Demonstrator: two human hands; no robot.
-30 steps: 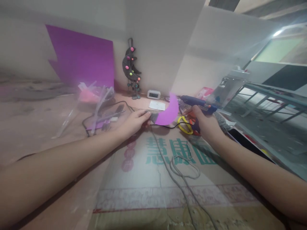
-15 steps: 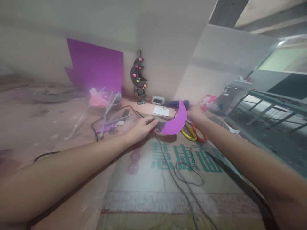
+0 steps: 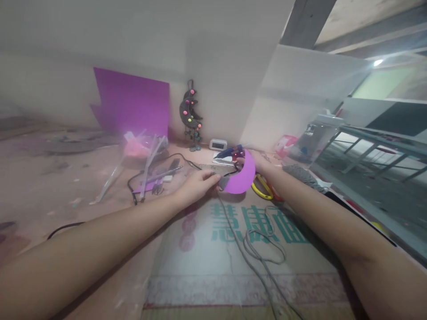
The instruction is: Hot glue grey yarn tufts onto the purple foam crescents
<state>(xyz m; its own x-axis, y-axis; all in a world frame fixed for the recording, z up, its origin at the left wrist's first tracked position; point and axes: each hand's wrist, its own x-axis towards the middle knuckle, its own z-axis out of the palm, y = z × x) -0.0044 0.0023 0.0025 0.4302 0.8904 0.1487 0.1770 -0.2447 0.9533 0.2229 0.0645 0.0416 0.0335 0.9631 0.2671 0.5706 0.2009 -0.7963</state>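
My left hand (image 3: 204, 182) pinches one tip of a purple paper crescent (image 3: 243, 178), where dark grey yarn (image 3: 224, 182) covers the end. From this tip a grey strand runs down onto the cardboard and lies there in loose loops (image 3: 258, 242). My right hand (image 3: 256, 161), partly hidden behind the crescent, grips a dark blue glue gun (image 3: 228, 152) with a small red light on it. The gun's nozzle points left, above a white card (image 3: 218, 158). Scissors with a yellow handle (image 3: 262, 189) and a red one lie under my right forearm.
Against the wall lean a purple sheet (image 3: 136, 102) and a grey yarn moon ornament (image 3: 191, 109) with coloured balls. A small white clock (image 3: 218, 144) stands beside it. Glue sticks (image 3: 150, 166) lie left, a grey yarn ball (image 3: 303, 175) and clear jar (image 3: 315, 138) right. Printed cardboard (image 3: 200, 266) covers the front.
My right hand has lifted the glue gun from the table by the wall and brought it left, behind the crescent. My left hand keeps its pinch on the crescent's tip. The view has shifted slightly.
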